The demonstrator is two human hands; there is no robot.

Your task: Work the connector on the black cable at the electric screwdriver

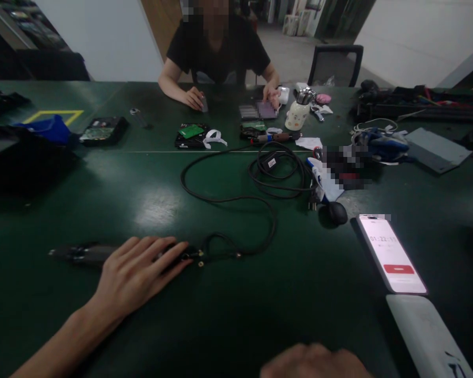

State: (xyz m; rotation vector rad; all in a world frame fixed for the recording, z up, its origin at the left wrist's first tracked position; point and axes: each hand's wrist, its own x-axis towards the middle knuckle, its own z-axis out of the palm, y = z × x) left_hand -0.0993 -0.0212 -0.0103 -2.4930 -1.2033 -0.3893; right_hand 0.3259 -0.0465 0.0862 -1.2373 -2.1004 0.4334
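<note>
One hand at work: the person's left hand (136,268) lies flat, fingers loose, over a slim dark hand tool (82,253) resting near the front of the green tabletop (228,325), not yet lifted. Its looped black cable (236,198) trails away, apparently unplugged. The right hand (315,362) barely shows at the bottom edge, so its grip cannot be told. Bare table lies ahead of the tool; a lit white-screened phone (392,254) sits well to the right, and a co-worker's green circuit board (191,131) lies far across.
</note>
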